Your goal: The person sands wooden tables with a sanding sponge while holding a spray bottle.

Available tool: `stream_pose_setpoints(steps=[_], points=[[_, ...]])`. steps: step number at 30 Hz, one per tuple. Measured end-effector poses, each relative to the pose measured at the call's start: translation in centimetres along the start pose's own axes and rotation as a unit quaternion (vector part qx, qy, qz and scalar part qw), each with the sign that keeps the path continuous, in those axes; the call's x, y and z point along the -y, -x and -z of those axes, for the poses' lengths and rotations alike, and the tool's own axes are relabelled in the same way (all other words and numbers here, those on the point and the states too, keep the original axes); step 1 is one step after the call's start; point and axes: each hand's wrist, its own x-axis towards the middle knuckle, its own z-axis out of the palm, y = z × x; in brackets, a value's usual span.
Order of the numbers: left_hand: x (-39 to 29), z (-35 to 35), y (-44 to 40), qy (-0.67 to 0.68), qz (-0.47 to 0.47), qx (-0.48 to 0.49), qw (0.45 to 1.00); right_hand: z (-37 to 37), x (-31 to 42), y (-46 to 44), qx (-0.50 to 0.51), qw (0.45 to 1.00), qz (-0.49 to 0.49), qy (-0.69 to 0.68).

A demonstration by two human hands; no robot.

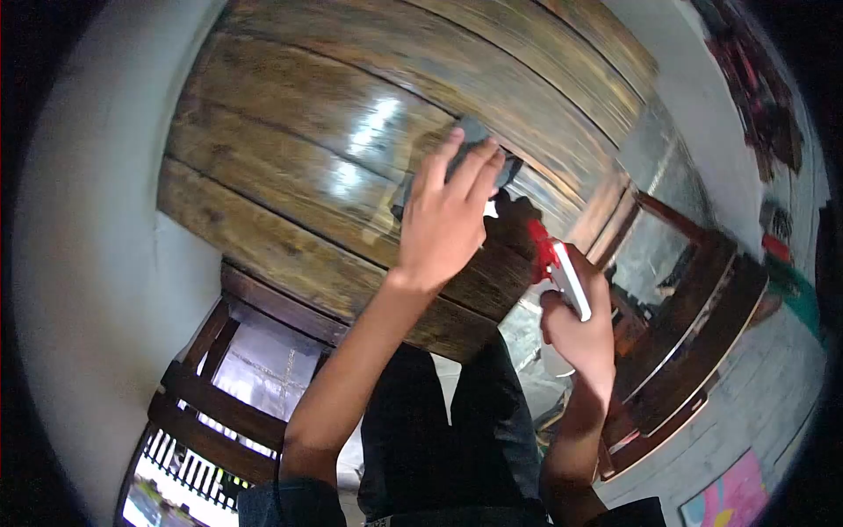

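My left hand (445, 211) lies over a dark grey cloth (472, 132) on the wooden table (272, 114), pressing it with bent fingers. Parts of the cloth show beyond the fingertips and beside the hand. At the table's near right edge, my right hand (583, 325) is wrapped round a white and red spray bottle (569, 279). The bottle's red nozzle points toward the table and my left hand. Part of its white body shows below my palm.
A dark wooden chair (683, 338) stands at the right and another (228, 408) at the lower left. A pale wall (97, 211) runs along the left. A pink patterned item (736, 494) lies at the lower right.
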Motion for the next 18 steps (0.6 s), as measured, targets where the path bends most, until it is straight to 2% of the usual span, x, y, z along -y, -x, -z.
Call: stream_pose_setpoints(steps=[3,5,6,8,9,10,13,18], points=[[-5.7,-3.7,1.8,-0.005,-0.056,0.041,0.998,3.0,-2.1,1.9,-0.016,1.000,-0.009,-0.004],[-8.6,-6.7,2.9,0.006,-0.083,0.031,0.996,5.1,-3.4,3.0,-0.019,0.999,-0.038,-0.004],[-9.6,-7.4,3.2,0.024,-0.081,0.027,0.996,5.7,-4.5,3.7,-0.036,0.999,-0.017,-0.002],[-10.7,-8.1,3.6,-0.009,-0.096,0.032,0.995,7.0,-5.9,4.4,-0.035,0.999,-0.028,-0.001],[-11.0,-8.0,3.6,-0.042,-0.104,0.032,0.993,7.7,-6.6,4.9,-0.035,0.999,-0.034,0.000],[-11.0,-7.8,3.6,0.003,-0.069,0.041,0.997,8.2,-7.0,5.3,-0.038,0.999,-0.027,0.007],[-10.5,-7.0,3.2,0.026,-0.049,0.008,0.998,7.9,-6.8,5.3,-0.035,0.999,-0.028,0.002],[-6.5,-4.6,0.6,0.051,-0.019,-0.039,0.998,5.8,-5.3,2.8,-0.017,0.999,-0.028,-0.019]])
